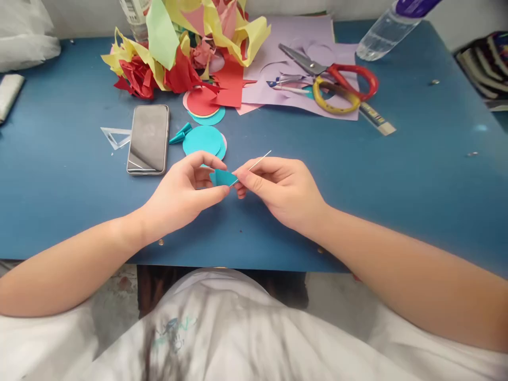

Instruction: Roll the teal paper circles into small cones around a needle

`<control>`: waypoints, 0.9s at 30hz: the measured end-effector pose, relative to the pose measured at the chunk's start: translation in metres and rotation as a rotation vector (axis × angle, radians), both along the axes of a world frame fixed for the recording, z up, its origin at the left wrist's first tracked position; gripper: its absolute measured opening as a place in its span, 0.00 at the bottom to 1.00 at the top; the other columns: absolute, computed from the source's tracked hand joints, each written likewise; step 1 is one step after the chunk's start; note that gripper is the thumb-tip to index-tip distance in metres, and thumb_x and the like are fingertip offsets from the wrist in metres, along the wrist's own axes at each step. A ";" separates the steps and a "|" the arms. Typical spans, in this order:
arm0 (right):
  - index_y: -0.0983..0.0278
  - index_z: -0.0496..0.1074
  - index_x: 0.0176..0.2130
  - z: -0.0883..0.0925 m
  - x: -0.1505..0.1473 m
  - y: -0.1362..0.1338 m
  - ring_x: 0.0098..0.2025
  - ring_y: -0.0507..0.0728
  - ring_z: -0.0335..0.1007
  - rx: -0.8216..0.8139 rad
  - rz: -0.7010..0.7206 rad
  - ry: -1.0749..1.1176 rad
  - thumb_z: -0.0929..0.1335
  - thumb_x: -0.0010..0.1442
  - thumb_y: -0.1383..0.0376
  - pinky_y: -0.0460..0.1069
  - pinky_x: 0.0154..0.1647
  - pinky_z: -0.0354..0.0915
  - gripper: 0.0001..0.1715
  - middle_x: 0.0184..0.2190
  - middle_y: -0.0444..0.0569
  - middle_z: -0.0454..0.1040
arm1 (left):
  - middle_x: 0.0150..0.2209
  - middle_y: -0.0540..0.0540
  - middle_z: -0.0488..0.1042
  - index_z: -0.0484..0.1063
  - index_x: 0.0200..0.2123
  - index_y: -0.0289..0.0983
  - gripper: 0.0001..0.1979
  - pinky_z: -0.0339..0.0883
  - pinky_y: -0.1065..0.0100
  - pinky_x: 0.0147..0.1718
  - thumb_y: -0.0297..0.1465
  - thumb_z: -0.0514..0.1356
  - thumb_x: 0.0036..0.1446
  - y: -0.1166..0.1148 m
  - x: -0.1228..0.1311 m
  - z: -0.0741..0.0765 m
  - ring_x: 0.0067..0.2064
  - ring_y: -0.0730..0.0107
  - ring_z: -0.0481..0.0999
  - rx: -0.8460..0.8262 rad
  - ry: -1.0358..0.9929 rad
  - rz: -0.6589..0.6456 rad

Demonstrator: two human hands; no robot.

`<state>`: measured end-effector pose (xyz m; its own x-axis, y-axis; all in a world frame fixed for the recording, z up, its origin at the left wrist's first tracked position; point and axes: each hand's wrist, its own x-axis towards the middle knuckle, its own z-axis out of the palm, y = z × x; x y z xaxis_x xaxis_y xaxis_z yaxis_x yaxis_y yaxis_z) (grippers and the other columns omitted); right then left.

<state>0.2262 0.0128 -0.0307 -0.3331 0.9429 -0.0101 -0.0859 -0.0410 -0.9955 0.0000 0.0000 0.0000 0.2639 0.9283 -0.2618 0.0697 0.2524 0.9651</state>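
Observation:
Between my hands, just above the blue table (99,211), is a small piece of turquoise paper (223,178), partly curled. My left hand (190,182) holds its left side between thumb and fingers. In my right hand (278,185), thumb and fingertips pinch a thin pale stick (260,160) at the right end of the paper. The stick points up and to the right; its lower end lies along the paper's edge. Just behind my left hand lie turquoise paper circles (202,140) and rolled turquoise paper cones (181,133).
A phone (148,140) and a clear set square (117,136) lie left. Behind are a red paper circle (202,101), crumpled coloured paper (174,58) and purple sheets (257,84). Scissors (329,74), a cutter blade (377,119) and a water bottle (387,34) stand or lie right.

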 end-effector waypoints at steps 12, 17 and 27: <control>0.51 0.88 0.38 -0.022 0.004 0.025 0.37 0.60 0.82 0.015 -0.052 0.077 0.90 0.51 0.33 0.61 0.47 0.84 0.33 0.35 0.44 0.85 | 0.35 0.50 0.83 0.75 0.43 0.40 0.20 0.82 0.60 0.45 0.26 0.81 0.55 0.017 0.022 -0.020 0.43 0.58 0.89 0.016 -0.050 0.118; 0.50 0.85 0.40 -0.029 0.017 0.051 0.41 0.59 0.79 0.064 -0.085 0.100 0.90 0.55 0.36 0.61 0.51 0.79 0.30 0.36 0.44 0.84 | 0.36 0.50 0.84 0.75 0.42 0.40 0.16 0.82 0.60 0.49 0.24 0.77 0.58 0.042 0.043 -0.015 0.45 0.61 0.90 -0.006 -0.061 0.116; 0.52 0.85 0.38 -0.036 0.018 0.061 0.37 0.56 0.75 -0.002 -0.185 0.184 0.93 0.45 0.38 0.58 0.48 0.76 0.35 0.34 0.42 0.84 | 0.33 0.53 0.80 0.71 0.41 0.42 0.15 0.81 0.59 0.46 0.25 0.74 0.60 0.050 0.060 -0.034 0.41 0.61 0.88 0.092 -0.119 0.231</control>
<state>0.2444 0.0739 -0.0665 -0.1514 0.9879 0.0325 -0.2717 -0.0100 -0.9623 0.0596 0.0502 -0.0340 0.0659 0.9860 -0.1533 -0.0946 0.1591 0.9827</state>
